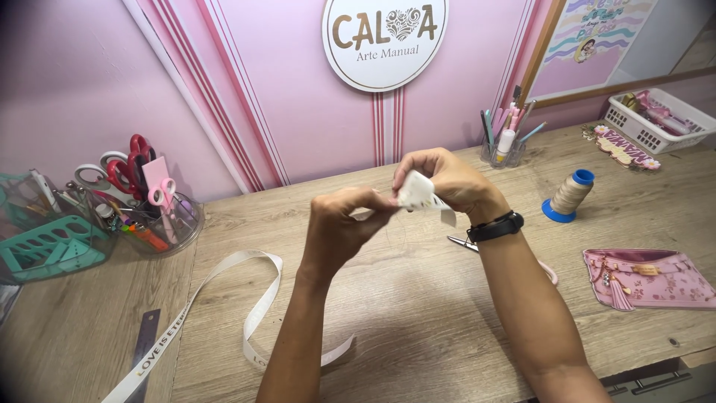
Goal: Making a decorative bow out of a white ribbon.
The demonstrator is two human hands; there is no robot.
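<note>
Both of your hands were raised above the wooden worktable point(418, 298) and brought together at the centre of the view. Your left hand point(344, 224) was closed in a fist-like pinch, and your right hand point(447, 179), with a black wristband point(495, 226), was closed around a folded piece of white ribbon point(418, 192), the fingers of the two hands meeting at the fold. A short tail of that ribbon hung below your right palm. Whether this piece joined the long white printed ribbon point(224, 287) looping across the table at lower left could not be established, as your forearms covered the run between them. A metal ruler point(145, 339) lay beside that loop. Scissors point(462, 242) rested on the table behind your right wrist, largely hidden. A spool of beige thread point(570, 194) on a blue base stood to the right, well apart from your hands, with a pink pouch point(649, 277) nearer the table edge. In my judgement the fold would have been best served by keeping both pinches close to the crease, edges aligned squarely, and tension even, so that the satin did not slip or twist. The trailing tail should have been kept free of the fold.
</note>
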